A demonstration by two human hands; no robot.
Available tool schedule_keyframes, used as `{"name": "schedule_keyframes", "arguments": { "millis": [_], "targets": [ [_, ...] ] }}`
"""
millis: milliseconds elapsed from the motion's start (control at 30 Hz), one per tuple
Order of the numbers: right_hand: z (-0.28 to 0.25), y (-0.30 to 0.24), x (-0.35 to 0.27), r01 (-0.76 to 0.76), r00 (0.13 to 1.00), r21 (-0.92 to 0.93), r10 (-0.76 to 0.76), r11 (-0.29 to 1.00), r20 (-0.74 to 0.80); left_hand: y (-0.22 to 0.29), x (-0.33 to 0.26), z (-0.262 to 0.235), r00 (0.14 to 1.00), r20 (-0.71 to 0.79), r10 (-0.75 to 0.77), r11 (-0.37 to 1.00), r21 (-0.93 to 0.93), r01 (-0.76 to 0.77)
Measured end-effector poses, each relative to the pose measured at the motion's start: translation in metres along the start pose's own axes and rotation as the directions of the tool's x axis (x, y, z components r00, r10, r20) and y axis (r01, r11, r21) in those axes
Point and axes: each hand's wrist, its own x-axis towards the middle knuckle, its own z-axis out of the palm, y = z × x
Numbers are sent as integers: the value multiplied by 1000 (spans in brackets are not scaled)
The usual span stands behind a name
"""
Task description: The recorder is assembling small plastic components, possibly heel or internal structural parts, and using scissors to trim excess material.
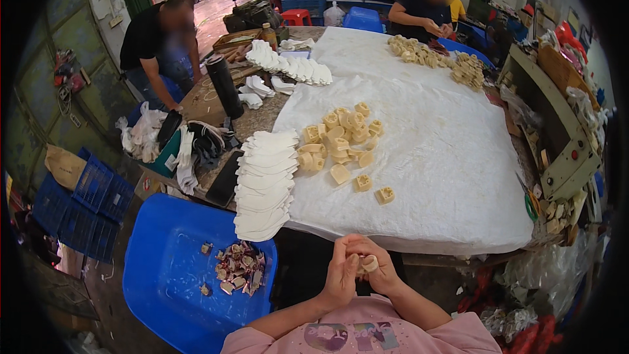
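Note:
Close to my body, in front of the table's near edge, my left hand [339, 280] and my right hand [384, 273] are closed together around a small cream moulded piece [369, 263]. My fingers cover much of it, and anything else between them is hidden. A heap of similar cream block-shaped pieces [341, 136] lies on the white sheet [419, 164] beyond my hands. Left of the heap, white thin cut pieces [265, 187] overlap in a long row. Shiny dark red pieces [241, 267] sit inside the blue tub [154, 269] at my left.
Another cream heap [432, 59] lies at the far end, where one person [419, 13] handles something. Another person [160, 52] bends at the left. A black flask [224, 85] stands on the table. Green-handled scissors [529, 203] lie by a grey machine [557, 137] on the right.

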Motion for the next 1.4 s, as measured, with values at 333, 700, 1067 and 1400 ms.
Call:
{"name": "schedule_keyframes", "arguments": {
  "millis": [333, 700, 1067, 1400],
  "targets": [
    [42, -5, 22, 244, 963, -271, -265, 931, -42, 10, -5, -19, 972, -220, 80, 988, -109, -106],
    [31, -6, 22, -124, 992, 19, 124, 992, -13, 9, 1, -29, 987, -163, 6, 973, -225, -43],
    [19, 2, 18, -144, 986, 51, 148, 988, -73, -2, 5, -22, 992, -128, -9, 972, -233, -21],
    [12, -5, 35, -18, 986, -56, 8, 998, -165, -10, 12, -36, 990, -120, 72, 974, -203, -95]
  ]
}}
